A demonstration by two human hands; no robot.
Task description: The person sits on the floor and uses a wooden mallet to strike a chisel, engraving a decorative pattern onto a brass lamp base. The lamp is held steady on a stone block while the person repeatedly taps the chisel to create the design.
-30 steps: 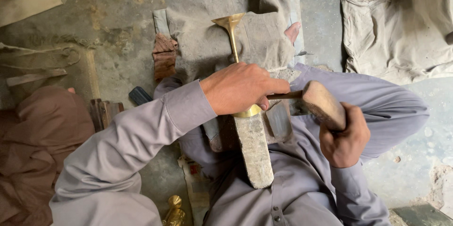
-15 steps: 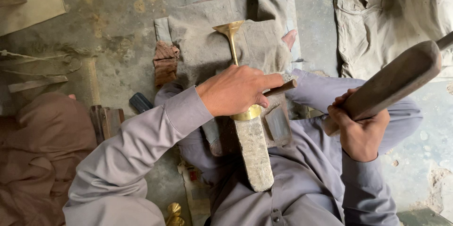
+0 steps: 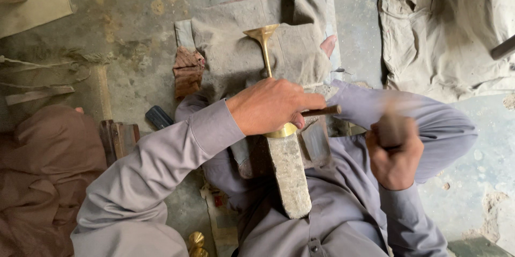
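My left hand (image 3: 271, 107) grips a brass goblet-shaped piece (image 3: 264, 42) where it lies over a long grey stone block (image 3: 289, 174). A thin dark rod (image 3: 321, 111) sticks out to the right from under its fingers. My right hand (image 3: 396, 155) is closed on a wooden mallet (image 3: 391, 125). The mallet is blurred with motion, just right of the rod's end. The brass piece's flared end points away from me, over grey cloth (image 3: 230, 53).
A crumpled beige cloth (image 3: 445, 26) lies at the upper right. A brown garment (image 3: 37, 171) lies at left, with wooden pieces (image 3: 120, 138) and a dark tool handle (image 3: 159, 117) beside it. A small brass object (image 3: 196, 243) sits at the bottom edge. The floor is rough concrete.
The mallet was raised high to the right half a second ago and has now swung down toward the rod. My left hand has kept its hold.
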